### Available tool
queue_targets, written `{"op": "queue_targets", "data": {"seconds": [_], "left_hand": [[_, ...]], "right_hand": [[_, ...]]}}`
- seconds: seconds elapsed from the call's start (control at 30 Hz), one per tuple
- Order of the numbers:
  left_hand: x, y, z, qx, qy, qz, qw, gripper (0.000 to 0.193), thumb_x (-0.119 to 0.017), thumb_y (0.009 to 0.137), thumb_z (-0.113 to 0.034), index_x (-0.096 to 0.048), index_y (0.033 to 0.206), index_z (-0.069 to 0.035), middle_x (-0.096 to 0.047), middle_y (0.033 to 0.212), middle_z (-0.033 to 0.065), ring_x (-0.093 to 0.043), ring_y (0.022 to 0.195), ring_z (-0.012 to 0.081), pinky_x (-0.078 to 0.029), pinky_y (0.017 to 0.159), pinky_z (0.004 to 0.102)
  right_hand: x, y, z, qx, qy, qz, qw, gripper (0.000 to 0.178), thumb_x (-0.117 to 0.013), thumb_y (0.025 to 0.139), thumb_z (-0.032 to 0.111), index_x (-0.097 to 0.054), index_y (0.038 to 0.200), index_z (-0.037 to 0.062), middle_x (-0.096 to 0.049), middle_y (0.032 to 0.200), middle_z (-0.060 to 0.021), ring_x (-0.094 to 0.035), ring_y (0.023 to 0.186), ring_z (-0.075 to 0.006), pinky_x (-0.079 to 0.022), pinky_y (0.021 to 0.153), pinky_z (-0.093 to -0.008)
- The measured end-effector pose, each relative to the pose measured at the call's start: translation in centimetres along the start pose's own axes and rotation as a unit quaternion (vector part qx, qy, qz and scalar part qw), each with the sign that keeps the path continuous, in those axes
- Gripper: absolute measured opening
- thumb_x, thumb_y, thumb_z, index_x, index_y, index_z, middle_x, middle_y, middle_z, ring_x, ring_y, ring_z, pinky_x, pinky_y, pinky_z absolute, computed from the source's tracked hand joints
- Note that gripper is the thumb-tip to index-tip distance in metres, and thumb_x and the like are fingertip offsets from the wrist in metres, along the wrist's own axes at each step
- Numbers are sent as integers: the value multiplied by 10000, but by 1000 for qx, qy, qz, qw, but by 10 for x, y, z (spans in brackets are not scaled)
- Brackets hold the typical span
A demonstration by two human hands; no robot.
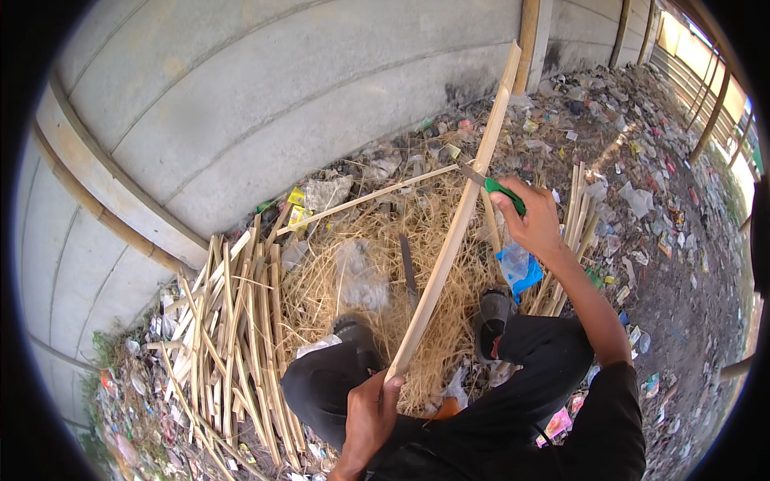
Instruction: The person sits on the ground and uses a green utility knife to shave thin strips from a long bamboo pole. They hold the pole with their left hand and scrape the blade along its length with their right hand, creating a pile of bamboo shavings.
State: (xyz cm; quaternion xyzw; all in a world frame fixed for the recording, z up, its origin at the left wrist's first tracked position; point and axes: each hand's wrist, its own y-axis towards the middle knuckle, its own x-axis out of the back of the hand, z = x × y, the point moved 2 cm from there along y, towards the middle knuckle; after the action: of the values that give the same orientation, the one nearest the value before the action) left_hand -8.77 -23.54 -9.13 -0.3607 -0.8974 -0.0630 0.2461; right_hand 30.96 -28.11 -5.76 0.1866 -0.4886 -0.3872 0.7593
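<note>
My left hand [370,413] grips the near end of a long pale bamboo slat [457,224] that slants up and away toward the wall. My right hand [533,220] holds a knife with a green handle [504,192], its blade laid against the slat's right edge about halfway up. A thin strip [369,199] peels off to the left from where the blade meets the slat. My knees in black trousers frame the slat's lower end.
A heap of split bamboo strips [228,321] lies at the left, more sticks [573,216] at the right. Straw-like shavings [361,264] cover the ground ahead, with a large blade [407,268] lying in them. A grey concrete wall [281,104] stands behind; litter covers the ground at right.
</note>
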Motion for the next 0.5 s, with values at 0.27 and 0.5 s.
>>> {"op": "queue_targets", "data": {"seconds": [0.27, 0.5], "left_hand": [[24, -51, 20, 74, -154, 79, 982, 421, -612, 1110, -452, -732, 1268, -81, -577, 754, -62, -485, 652, 64, -392, 548, 273], [33, -68, 48, 163, -233, 83, 955, 423, -615, 1112, -439, -746, 1103, -37, -572, 729, -60, -493, 644, 41, -379, 539, 254]], "right_hand": [[25, 16, -112, -227, 207, -146, 940, 492, -584, 1103, 509, -719, 1122, 37, -495, 638, 15, -411, 469, -136, -327, 497, -316], [-8, -8, -32, -351, 406, 75, 840, 509, -563, 1116, 505, -699, 1294, 47, -520, 719, 62, -300, 474, -39, -263, 481, -247]]}}
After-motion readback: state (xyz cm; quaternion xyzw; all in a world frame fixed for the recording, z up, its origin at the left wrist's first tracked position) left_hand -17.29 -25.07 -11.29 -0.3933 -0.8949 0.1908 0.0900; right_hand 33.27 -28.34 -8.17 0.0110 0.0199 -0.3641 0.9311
